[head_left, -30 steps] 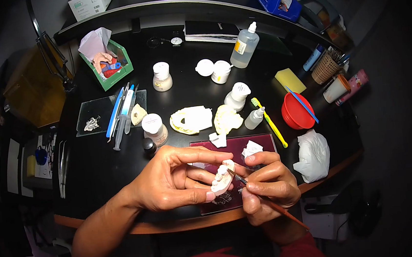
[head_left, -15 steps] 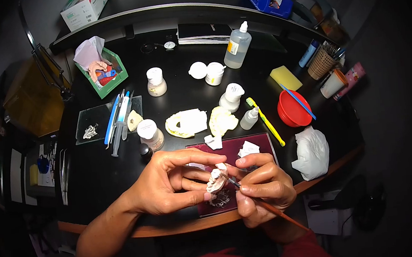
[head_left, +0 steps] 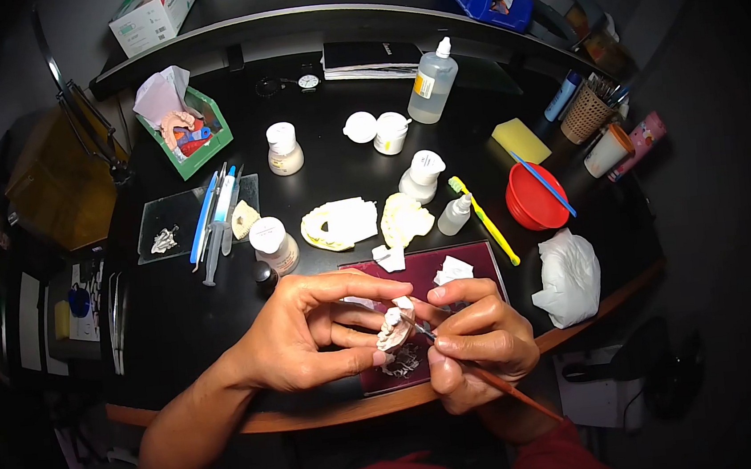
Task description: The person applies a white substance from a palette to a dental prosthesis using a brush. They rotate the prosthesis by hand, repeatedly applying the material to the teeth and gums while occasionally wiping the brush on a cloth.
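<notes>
My left hand grips a small white and pinkish dental model between thumb and fingers, over the front of a dark red tray. In my right hand is a thin brush with a reddish-brown handle, pinched near its metal part. Its tip meets the right side of the model; the exact contact is too small to make out. White scraps lie on the tray below the model.
Behind my hands stand a powder jar, yellowish dental casts and a small dropper bottle. To the right are a yellow toothbrush, a red bowl and a crumpled white tissue. Tools lie at the left.
The brush and the fingers of my right hand have shifted very slightly. My left hand holds the model in nearly the same place.
</notes>
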{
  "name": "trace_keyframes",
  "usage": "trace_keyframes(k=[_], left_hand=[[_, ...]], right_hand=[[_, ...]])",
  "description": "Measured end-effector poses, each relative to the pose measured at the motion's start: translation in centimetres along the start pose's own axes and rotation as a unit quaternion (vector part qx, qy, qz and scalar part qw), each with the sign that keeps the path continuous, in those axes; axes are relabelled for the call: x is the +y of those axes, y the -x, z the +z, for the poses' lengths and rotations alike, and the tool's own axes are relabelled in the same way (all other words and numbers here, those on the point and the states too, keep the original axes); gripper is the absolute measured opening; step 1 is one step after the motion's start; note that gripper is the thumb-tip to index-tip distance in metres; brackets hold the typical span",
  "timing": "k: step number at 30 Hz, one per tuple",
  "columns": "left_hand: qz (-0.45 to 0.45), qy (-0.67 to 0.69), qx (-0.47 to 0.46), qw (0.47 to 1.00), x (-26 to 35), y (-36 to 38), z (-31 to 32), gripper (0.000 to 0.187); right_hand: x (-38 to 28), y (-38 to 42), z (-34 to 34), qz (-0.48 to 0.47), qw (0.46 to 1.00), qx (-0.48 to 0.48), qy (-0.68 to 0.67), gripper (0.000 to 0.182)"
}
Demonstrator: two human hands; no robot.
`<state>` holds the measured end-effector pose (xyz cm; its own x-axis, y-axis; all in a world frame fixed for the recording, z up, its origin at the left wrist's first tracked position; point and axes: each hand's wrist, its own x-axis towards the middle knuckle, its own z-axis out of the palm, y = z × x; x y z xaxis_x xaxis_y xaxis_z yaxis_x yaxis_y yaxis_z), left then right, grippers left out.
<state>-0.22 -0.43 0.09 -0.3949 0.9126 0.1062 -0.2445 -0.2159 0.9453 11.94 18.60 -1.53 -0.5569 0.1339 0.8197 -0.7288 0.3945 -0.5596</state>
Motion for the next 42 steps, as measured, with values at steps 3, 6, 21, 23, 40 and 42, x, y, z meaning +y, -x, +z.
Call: trace_keyframes(k=[3,6,21,23,40,42], left_hand=[[0.001,-0.001,0.0,1.0,0.0,0.0,0.0,0.059],[0.001,-0.006,0.002,1.0,0.0,0.0,0.0,0.059],[0.036,0.0,0.059,0.998,-0.7,-0.2,0.1,0.061],[0.041,-0.007,0.061,0.997,-0.8,-0.3,0.1,0.061],[0.066,-0.105,0.084,0.989,-0.9,-0.2,0.3,0.06],[0.079,-0.124,0.099,0.984,-1.2,-0.3,0.6,0.058]], right_hand=[[0.0,0.0,0.0,0.003,1.0,-0.002,-0.002,0.023],[0.0,0.0,-0.1,0.003,1.0,-0.004,-0.006,0.023],[-2.5,5.7,-6.0,0.161,0.975,-0.013,0.155,0.011],[-2.5,6.0,-5.6,0.151,0.972,-0.035,0.178,0.011],[-2.1,5.5,-4.9,0.153,0.967,-0.042,0.198,0.012],[-2.0,5.5,-5.0,0.146,0.97,-0.04,0.192,0.012]])
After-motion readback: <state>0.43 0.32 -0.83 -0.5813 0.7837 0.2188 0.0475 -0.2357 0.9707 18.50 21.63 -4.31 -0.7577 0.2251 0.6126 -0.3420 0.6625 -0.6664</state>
